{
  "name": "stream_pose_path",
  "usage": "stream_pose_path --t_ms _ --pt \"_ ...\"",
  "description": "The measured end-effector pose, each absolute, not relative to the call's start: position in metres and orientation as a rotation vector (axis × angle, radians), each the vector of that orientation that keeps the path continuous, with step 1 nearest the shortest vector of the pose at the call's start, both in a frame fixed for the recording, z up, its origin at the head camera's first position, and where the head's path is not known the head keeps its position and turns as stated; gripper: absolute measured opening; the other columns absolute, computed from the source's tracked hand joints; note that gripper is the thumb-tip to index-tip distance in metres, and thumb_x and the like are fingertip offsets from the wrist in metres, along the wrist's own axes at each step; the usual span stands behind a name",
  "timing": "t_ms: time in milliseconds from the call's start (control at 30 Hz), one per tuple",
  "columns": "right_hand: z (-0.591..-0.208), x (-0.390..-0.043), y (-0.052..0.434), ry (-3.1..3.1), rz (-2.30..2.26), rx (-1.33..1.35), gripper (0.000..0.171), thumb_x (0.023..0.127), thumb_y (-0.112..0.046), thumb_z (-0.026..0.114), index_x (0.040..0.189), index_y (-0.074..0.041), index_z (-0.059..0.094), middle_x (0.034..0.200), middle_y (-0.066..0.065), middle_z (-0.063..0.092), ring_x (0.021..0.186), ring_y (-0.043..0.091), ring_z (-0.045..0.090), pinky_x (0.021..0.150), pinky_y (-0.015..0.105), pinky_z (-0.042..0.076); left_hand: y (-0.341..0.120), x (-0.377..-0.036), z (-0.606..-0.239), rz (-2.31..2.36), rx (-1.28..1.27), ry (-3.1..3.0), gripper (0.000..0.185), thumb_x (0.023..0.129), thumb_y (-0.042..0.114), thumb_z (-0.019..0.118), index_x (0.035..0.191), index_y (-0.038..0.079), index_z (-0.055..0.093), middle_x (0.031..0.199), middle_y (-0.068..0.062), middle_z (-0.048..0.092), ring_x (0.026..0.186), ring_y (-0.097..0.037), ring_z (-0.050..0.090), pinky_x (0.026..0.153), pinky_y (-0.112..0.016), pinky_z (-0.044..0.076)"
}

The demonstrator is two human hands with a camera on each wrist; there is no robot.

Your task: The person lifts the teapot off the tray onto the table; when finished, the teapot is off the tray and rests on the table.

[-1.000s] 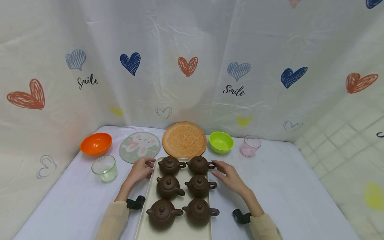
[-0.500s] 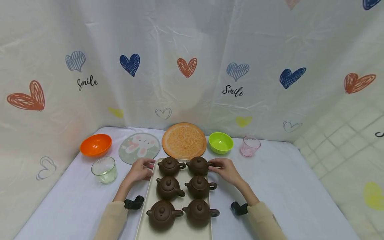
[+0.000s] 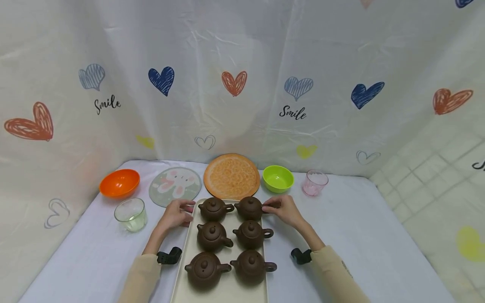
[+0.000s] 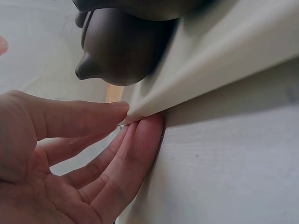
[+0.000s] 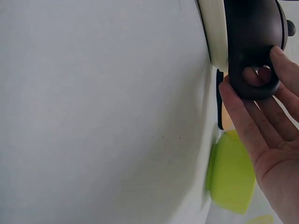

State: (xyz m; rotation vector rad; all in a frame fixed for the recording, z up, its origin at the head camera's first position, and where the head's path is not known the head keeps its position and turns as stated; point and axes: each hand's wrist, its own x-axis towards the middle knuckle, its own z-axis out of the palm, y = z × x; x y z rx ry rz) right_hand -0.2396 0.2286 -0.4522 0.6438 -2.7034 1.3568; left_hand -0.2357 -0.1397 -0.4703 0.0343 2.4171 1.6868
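teapots: 6 brown clay ones on the tray [image 3: 193, 235], 2 columns x 3 rows; far-right teapot [image 3: 249, 208] is the one I'm on
tray: 1, cream, long, centre-near on the tabletop [image 3: 360, 240]
my right hand [image 3: 283, 210]: at the far-right teapot's handle [image 5: 253, 77]; right wrist view shows a finger through the loop and the others curled round it, so grasping the handle
my left hand [image 3: 175, 214]: at the tray's left edge near the far corner; left wrist view shows thumb on top and fingers under the rim, pinching the tray edge [image 4: 196, 79]
far-left teapot [image 3: 214, 209]: just right of my left hand, not touched, spout seen in left wrist view
bowls: 2, orange bowl [image 3: 119, 183] far left, green bowl [image 3: 278, 179] far right of centre
round mats: 2, rabbit mat [image 3: 175, 186] and orange patterned mat [image 3: 231, 176], side by side just beyond the tray
cups: 2, clear glass [image 3: 131, 214] left of my left hand, pink cup [image 3: 315, 183] right of the green bowl
sleeves: 2, beige, black wrist mounts on both
backdrop: white sheet with heart prints and "Smile" text
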Motion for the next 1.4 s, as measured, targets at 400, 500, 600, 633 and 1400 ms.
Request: stream_pose_path --t_ms 400,500,600,633,1400 --pt "-0.450 -0.239 0.228 -2.726 1.373 0.606 0.017 0.081 -0.008 0.074 0.094 0.002 0.075 0.086 0.013 0.074 0.079 0.019 0.071 0.069 0.020 0.056 -0.140 -0.234 -0.470 1.704 0.027 2.399 0.052 0.072 -0.015 0.060 0.124 -0.009 0.057 0.100 -0.022 0.064 0.071 -0.020 0.065 0.057 -0.036 0.059" --pt "-0.450 -0.240 0.228 -2.723 1.392 0.573 0.016 0.080 -0.008 0.075 0.093 0.002 0.076 0.085 0.012 0.074 0.078 0.017 0.071 0.068 0.020 0.055 -0.139 -0.235 -0.471 1.700 0.040 2.405 0.052 0.072 -0.014 0.061 0.124 -0.009 0.057 0.101 -0.023 0.064 0.071 -0.020 0.065 0.057 -0.036 0.059" --pt "-0.452 -0.241 0.229 -2.715 1.422 0.546 0.017 0.080 -0.009 0.075 0.092 0.002 0.076 0.085 0.013 0.074 0.076 0.013 0.070 0.067 0.019 0.054 -0.139 -0.235 -0.471 1.700 0.040 2.408 0.052 0.072 -0.014 0.061 0.123 -0.009 0.057 0.100 -0.023 0.064 0.070 -0.020 0.065 0.057 -0.036 0.059" --pt "-0.452 -0.241 0.229 -2.711 1.432 0.538 0.017 0.080 -0.009 0.075 0.092 0.002 0.076 0.085 0.013 0.074 0.076 0.011 0.069 0.066 0.019 0.054 -0.139 -0.235 -0.471 1.697 0.043 2.409 0.052 0.072 -0.014 0.061 0.123 -0.009 0.057 0.100 -0.023 0.064 0.070 -0.020 0.065 0.057 -0.036 0.059" --pt "-0.434 -0.230 0.266 -2.594 1.667 0.518 0.020 0.081 -0.001 0.072 0.097 0.010 0.072 0.091 0.023 0.071 0.076 0.008 0.069 0.071 0.024 0.058 -0.139 -0.233 -0.473 1.702 0.019 2.409 0.053 0.070 -0.013 0.061 0.123 -0.008 0.057 0.099 -0.021 0.065 0.072 -0.020 0.066 0.057 -0.036 0.059"
